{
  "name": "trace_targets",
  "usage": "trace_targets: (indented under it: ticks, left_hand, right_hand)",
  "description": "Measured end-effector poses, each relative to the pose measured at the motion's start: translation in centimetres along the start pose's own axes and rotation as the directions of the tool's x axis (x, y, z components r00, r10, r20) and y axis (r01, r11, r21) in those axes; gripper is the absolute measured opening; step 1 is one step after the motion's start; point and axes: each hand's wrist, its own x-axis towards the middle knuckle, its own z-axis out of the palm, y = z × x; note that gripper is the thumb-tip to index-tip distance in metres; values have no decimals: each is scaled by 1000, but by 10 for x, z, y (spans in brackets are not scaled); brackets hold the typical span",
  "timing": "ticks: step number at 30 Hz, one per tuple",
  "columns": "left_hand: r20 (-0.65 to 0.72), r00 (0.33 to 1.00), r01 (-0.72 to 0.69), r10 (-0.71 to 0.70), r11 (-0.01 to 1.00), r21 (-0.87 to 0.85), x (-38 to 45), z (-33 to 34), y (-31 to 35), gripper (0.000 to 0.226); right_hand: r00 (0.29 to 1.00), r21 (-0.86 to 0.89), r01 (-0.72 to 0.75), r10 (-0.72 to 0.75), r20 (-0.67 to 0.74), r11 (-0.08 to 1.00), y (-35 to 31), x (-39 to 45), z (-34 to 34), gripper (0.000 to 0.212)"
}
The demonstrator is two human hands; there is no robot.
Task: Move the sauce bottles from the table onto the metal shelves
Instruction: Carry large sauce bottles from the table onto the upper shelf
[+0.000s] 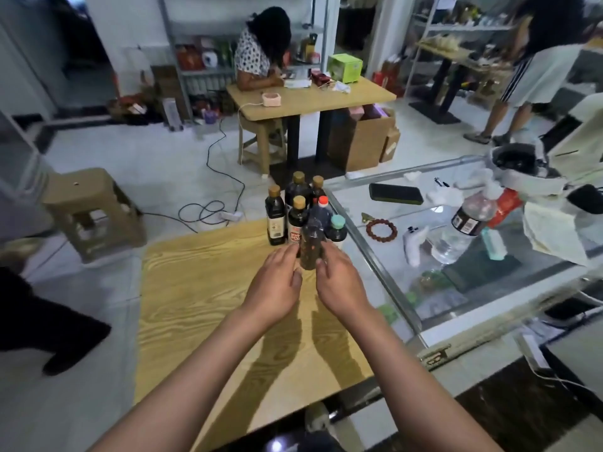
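Reaching forward over the wooden bench [208, 288], both hands are seen closing on one dark bottle [311, 247] from either side. The left hand [277, 285] lies against the bottle's left flank and the right hand [339, 282] against its right, fingers curled round it; the bottle is blurred, and its label and cap cannot be read. Whether its base is still touching the bench is hidden by the hands, so it cannot be told, though it appears to be held upright.

Just behind it, at the far edge of the bench, the remaining sauce bottles [298, 207] are grouped close together: several dark ones with gold caps, one with a red cap [323, 200] and one with a teal cap [337, 220]. The rear bottles are partly covered by those in front, so their number is uncertain.

To the right, a glass counter [375, 256] is set against the bench, carrying a phone [395, 193], a bead bracelet [381, 228] and a clear water bottle [463, 226]. Metal shelves [195, 73] are visible far back, partly blocked by a seated person [261, 50].
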Motion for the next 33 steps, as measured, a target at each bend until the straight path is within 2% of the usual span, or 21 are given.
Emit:
trace_targets:
  ticks: [3, 7, 11, 14, 17, 19, 21, 23, 24, 26, 29, 33]
  left_hand:
    - [14, 997, 71, -70, 997, -42, 37, 14, 7, 50]
    - [23, 991, 136, -134, 989, -55, 98, 43, 11, 45]
    - [35, 985, 168, -168, 986, 27, 152, 71, 6, 46]
    - [109, 975, 172, -192, 970, 169, 177, 86, -4, 55]
    - [231, 940, 150, -252, 912, 383, 188, 97, -13, 68]
    - [250, 933, 125, -257, 887, 444, 190, 102, -18, 72]
    - [229, 940, 127, -254, 880, 457, 193, 105, -21, 73]
    - [209, 945, 152, -251, 904, 399, 196, 104, -21, 59]
    - [205, 950, 150, -238, 917, 371, 198, 103, -22, 50]
    - [191, 959, 115, -210, 903, 415, 202, 101, -19, 47]
    - [180, 962, 98, -206, 874, 475, 203, 98, -15, 47]
    - [189, 962, 76, -197, 858, 509, 201, 96, -20, 47]
  right_hand:
    - [998, 63, -58, 59, -16, 996, 31, 35, -3, 39]
    - [993, 100, -112, 115, -27, 989, 68, 88, -14, 44]
    - [989, 143, -144, 146, -7, 979, 96, 136, -12, 46]
    - [989, 139, -145, 142, 35, 980, 107, 162, -7, 49]
    - [984, 126, -149, 135, 116, 981, 116, 181, 5, 47]
    - [982, 113, -151, 136, 135, 982, 121, 186, 13, 48]
    - [982, 92, -144, 131, 138, 985, 126, 189, 20, 54]
    - [983, 97, -144, 131, 129, 985, 131, 191, 22, 56]
    - [982, 127, -156, 139, 128, 980, 135, 193, 23, 54]
    - [977, 216, -188, 161, 137, 958, 141, 198, 21, 50]
    - [959, 323, -245, 178, 223, 914, 148, 202, 15, 53]
    - [924, 396, -272, 123, 361, 877, 152, 203, 6, 55]
